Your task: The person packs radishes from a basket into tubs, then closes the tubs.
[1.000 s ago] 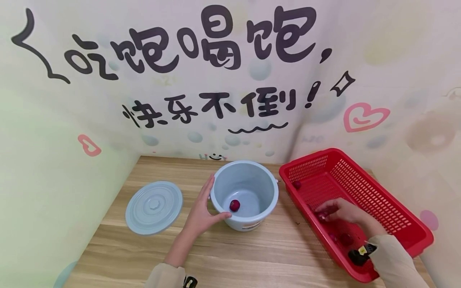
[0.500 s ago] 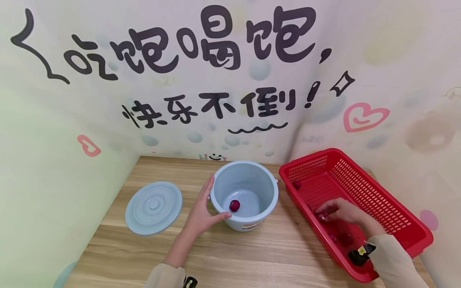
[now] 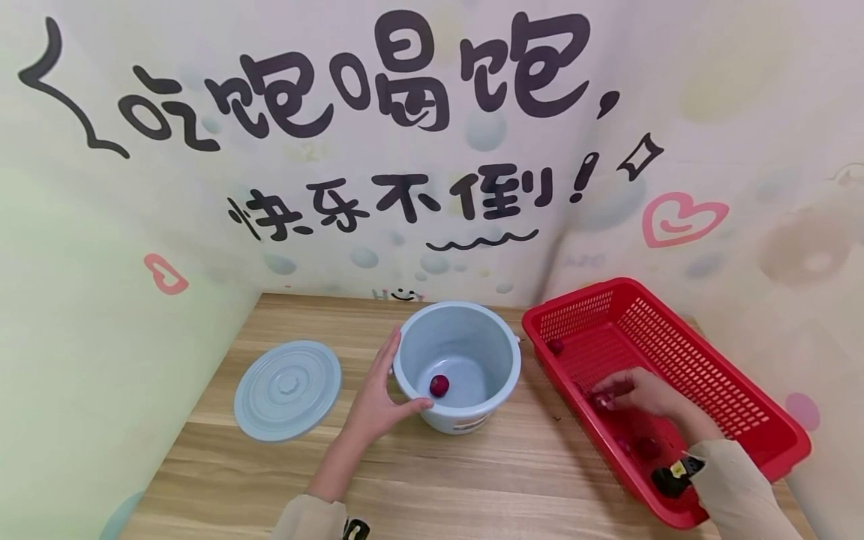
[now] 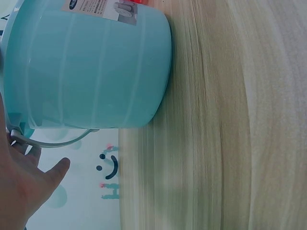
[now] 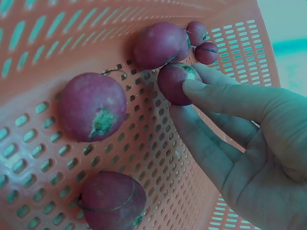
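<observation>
The left hand (image 3: pixel 375 405) rests against the left side of a light blue bucket (image 3: pixel 457 420), its thumb on the near rim and its fingers spread straight. One dark red radish (image 3: pixel 439 385) lies on the bucket's floor. Inside the red basket (image 3: pixel 715 360), the right hand (image 3: pixel 644 396) pinches a small round radish between thumb and fingers. The right wrist view shows that radish (image 5: pixel 175 85) at the fingertips of the right hand (image 5: pixel 240 129), beside a larger radish (image 5: pixel 156 45). Other radishes (image 5: pixel 93 106) lie in the basket's bottom.
A light blue lid (image 3: pixel 289 390) lies on the wooden table (image 3: pixel 432 487) left of the bucket. The bucket's thin handle (image 4: pixel 57 143) hangs down its side. Behind the table stands a wall covering (image 3: pixel 418 270) with black lettering.
</observation>
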Demonstrator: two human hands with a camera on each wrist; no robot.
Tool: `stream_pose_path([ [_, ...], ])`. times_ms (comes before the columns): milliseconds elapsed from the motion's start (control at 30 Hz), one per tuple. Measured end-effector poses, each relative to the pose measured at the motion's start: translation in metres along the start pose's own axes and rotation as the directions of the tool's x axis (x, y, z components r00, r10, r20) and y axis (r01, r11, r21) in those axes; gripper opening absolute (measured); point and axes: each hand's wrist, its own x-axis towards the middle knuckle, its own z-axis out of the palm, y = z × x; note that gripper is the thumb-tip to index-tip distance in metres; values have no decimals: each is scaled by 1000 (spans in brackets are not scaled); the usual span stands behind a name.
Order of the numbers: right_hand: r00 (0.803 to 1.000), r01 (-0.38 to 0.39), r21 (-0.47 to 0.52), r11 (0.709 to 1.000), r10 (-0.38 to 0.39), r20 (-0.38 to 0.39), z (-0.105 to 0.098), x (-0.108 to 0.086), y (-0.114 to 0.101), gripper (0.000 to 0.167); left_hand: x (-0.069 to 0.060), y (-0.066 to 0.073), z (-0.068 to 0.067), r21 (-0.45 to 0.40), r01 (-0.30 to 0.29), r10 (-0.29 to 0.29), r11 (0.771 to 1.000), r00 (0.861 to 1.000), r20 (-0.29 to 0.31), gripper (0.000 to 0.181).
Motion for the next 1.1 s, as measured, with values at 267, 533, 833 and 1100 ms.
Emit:
stream_pose_path([
  [267, 999, 24, -15, 1000, -25, -41, 1, 1, 1, 25, 0, 1, 1, -4, 16, -16, 1000, 1000, 0, 118],
  [533, 996, 17, -29, 999, -19, -88, 1, -1, -1, 26, 0, 2, 0, -5, -1, 1, 1000, 1000, -2, 118],
  [833, 993, 50, -5, 999, -50, -111, -1, -7, -6, 27, 0, 2, 0, -1, -7, 7, 1000, 1000, -2, 118],
  [1100, 991, 61, 27, 998, -57, -123, -3, -9, -13, 29, 0, 0, 0, -5, 8, -8, 1000, 1000, 1, 118],
])
